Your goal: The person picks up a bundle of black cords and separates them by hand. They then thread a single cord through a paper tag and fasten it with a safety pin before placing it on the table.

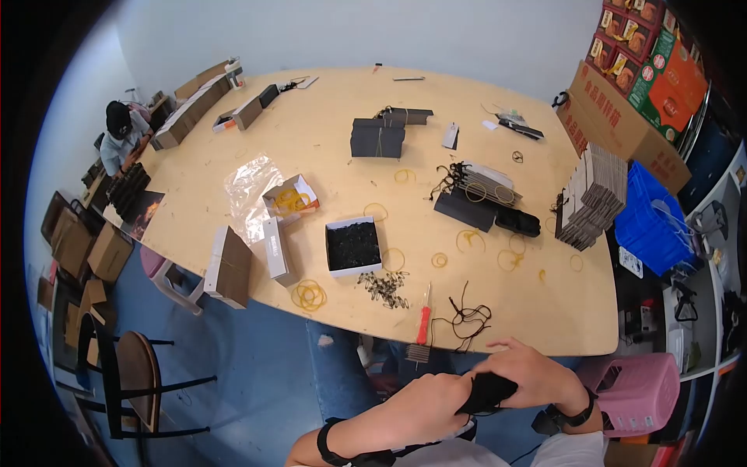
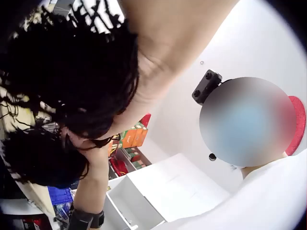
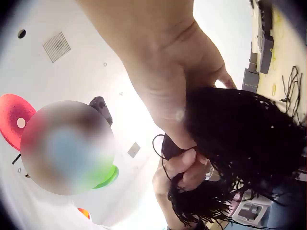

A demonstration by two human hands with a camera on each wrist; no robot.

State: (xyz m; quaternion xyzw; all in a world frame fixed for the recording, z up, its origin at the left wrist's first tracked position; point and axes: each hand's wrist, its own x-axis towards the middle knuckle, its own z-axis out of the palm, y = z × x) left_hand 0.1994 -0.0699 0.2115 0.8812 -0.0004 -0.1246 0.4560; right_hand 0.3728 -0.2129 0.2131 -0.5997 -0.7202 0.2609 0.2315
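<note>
Both hands are together at the table's front edge, around a thick bundle of black cords. My left hand grips it from the left, and in the right wrist view the curled fingers of that hand pinch between two hanging masses of cord. On the other side my right hand holds the bundle, one finger sticking out. Loose strands fray from the cords in the left wrist view; they hide most of the fingertips there.
On the table near the hands lie a red-handled tool, loose dark cord, small metal clips and a box of black material. Grey box stacks stand right. Another person sits far left. A pink stool is lower right.
</note>
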